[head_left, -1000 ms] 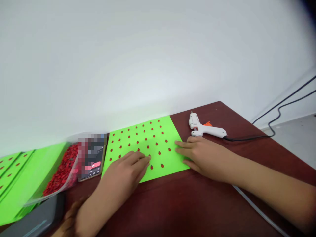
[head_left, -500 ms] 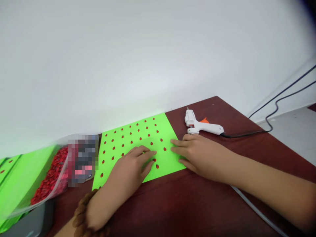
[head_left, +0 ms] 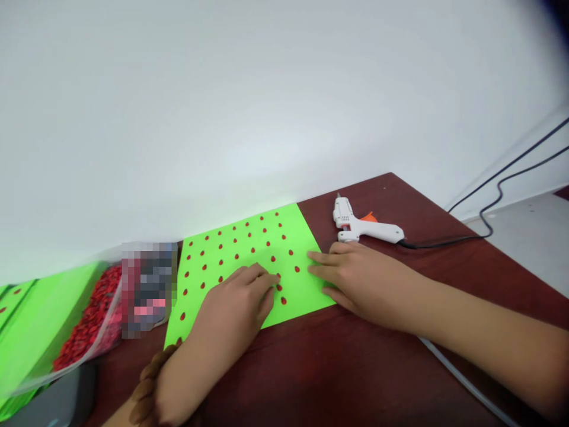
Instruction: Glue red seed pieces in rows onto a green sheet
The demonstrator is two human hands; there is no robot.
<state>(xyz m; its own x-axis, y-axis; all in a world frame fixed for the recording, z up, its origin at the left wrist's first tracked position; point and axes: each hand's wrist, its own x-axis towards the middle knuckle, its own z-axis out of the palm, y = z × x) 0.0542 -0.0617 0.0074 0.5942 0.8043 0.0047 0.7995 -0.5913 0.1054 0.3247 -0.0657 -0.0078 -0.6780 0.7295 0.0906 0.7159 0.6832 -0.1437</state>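
A bright green sheet [head_left: 306,290] lies on the table, dotted with rows of small red pieces [head_left: 283,300] that have dark marks, like ladybirds. My left hand [head_left: 237,308], with a brown beaded band at the wrist, rests over the sheet's lower middle and hides part of the rows. Its index fingertip is at a red piece [head_left: 278,287] near the right side; the thumb sits just below, apart from the index tip. My right hand [head_left: 351,270] lies across the sheet's right edge, fingers spread and flat, with nothing held.
A white glue gun [head_left: 371,229] with an orange trigger lies beyond my right hand, its black cord running right. At left are a clear bag of red pieces [head_left: 91,317], green sheets [head_left: 48,320] and a dark grey object [head_left: 66,397]. A pale cable [head_left: 462,379] crosses the right front.
My left index finger has drawn back slightly to the left, uncovering more of a red piece near its tip. My right hand and the glue gun have stayed put.
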